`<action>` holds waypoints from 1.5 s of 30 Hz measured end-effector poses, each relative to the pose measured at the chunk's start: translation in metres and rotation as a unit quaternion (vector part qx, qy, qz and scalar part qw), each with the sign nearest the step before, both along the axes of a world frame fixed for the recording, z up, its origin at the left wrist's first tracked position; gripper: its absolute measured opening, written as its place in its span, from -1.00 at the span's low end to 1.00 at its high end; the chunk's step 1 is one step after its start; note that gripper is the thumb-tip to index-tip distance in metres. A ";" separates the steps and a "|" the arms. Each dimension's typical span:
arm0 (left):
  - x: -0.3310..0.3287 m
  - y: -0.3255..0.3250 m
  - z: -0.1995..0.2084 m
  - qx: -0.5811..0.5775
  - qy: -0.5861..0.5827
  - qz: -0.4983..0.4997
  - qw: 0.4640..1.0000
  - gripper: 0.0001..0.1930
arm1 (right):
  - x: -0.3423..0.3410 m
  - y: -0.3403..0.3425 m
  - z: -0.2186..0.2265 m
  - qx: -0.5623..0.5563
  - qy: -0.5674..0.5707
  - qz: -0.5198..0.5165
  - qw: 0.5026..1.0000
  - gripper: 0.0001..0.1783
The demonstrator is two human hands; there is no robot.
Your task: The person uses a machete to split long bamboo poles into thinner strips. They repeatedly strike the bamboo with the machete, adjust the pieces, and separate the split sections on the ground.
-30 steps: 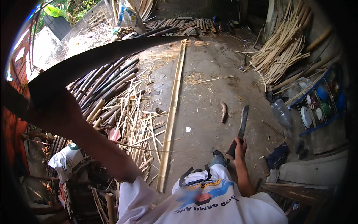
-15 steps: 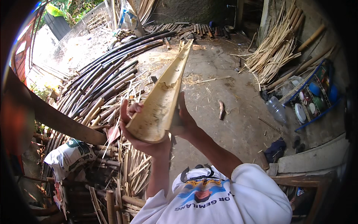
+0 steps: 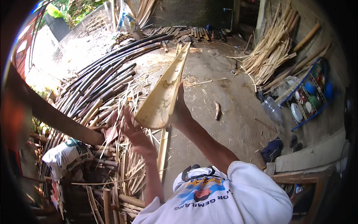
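A long, pale split bamboo piece [image 3: 158, 102], hollow side up, stretches away from me with its wide end nearest. My right hand [image 3: 181, 114] grips its right side, with the fingers partly hidden behind it. Just left of the near end is my left hand [image 3: 137, 137], apart from the bamboo, its fingers spread and slightly blurred. Between my forearms, below the piece, shows a narrow pale bamboo strip [image 3: 162, 153].
Dark bamboo poles [image 3: 100, 80] lie in a long pile at left, with pale slats [image 3: 130, 164] nearer me. A slat bundle [image 3: 270, 56] leans on the right wall. A blue-framed rack [image 3: 311, 93] and plastic bottle [image 3: 272, 110] are at right. A wood chunk [image 3: 217, 111] lies on the floor.
My left hand has let go of the split bamboo's near end and moved down-left. The bamboo has shifted slightly up, still in my right hand. The narrow strip below has come into view.
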State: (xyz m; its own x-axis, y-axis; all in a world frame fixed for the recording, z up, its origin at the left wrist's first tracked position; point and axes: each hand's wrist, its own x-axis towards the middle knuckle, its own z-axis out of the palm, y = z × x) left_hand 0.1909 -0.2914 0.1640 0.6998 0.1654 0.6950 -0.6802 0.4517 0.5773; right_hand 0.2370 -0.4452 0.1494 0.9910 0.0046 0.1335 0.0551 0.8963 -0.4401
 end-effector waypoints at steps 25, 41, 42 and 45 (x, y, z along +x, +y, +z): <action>0.117 -0.108 0.159 -0.072 -0.159 0.107 0.979 -0.11 | -0.110 -0.080 0.148 -0.713 -0.141 -0.398 0.560 -0.50; 0.122 -0.117 0.153 -0.068 -0.164 0.078 0.981 -0.23 | -0.096 -0.094 0.170 -0.748 -0.244 -0.387 0.480 -0.70; 0.121 -0.116 0.152 -0.067 -0.162 0.079 0.981 -0.24 | -0.095 -0.094 0.170 -0.750 -0.247 -0.386 0.477 -0.70; 0.123 -0.113 0.153 -0.067 -0.153 0.071 0.983 -0.25 | -0.094 -0.097 0.171 -0.761 -0.247 -0.385 0.459 -0.69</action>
State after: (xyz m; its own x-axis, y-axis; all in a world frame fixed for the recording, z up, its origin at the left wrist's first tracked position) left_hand 0.3141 -0.4045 0.3167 0.4253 0.3515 0.8340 -0.8742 0.3982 0.2780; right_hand 0.1429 -0.5425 0.3209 0.6275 0.1380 0.7663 0.5271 -0.7996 -0.2877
